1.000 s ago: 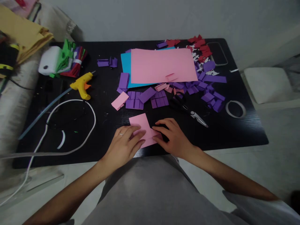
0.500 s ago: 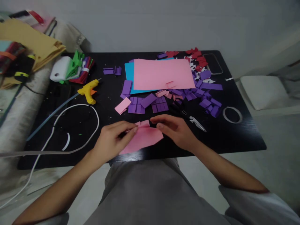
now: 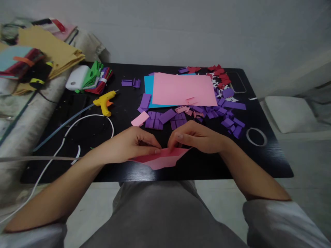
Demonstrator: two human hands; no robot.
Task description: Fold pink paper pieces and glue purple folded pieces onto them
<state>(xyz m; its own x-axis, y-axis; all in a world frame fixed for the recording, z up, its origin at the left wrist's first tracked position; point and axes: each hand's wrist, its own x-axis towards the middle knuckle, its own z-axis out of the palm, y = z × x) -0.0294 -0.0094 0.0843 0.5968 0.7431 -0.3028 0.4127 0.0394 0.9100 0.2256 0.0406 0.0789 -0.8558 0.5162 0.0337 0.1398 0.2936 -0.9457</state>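
A piece of pink paper [image 3: 165, 162] with an uneven lower edge is near the front of the black table, its near part tilted up and folded. My left hand [image 3: 136, 144] grips its upper edge between thumb and fingers. On the other side, my right hand [image 3: 195, 137] pinches the same edge, fingers curled and close to the left fingertips. Behind the hands lie folded purple paper pieces [image 3: 154, 120] and a small pink folded piece [image 3: 140, 119]. Larger pink sheets [image 3: 183, 89] rest on a blue sheet [image 3: 148, 86] farther back.
A yellow glue gun [image 3: 104, 102] lies at left, near a looped white cable [image 3: 113, 129]. Purple pieces [image 3: 234, 124] and red scraps [image 3: 219, 74] are scattered at right, beside a roll of tape [image 3: 256, 136]. Bundled coloured papers [image 3: 94, 77] sit at back left.
The pink paper has been tilted up and folded, its near face now showing. My right hand has moved in toward the left and closed on the edge. The scissors are now hidden behind it.
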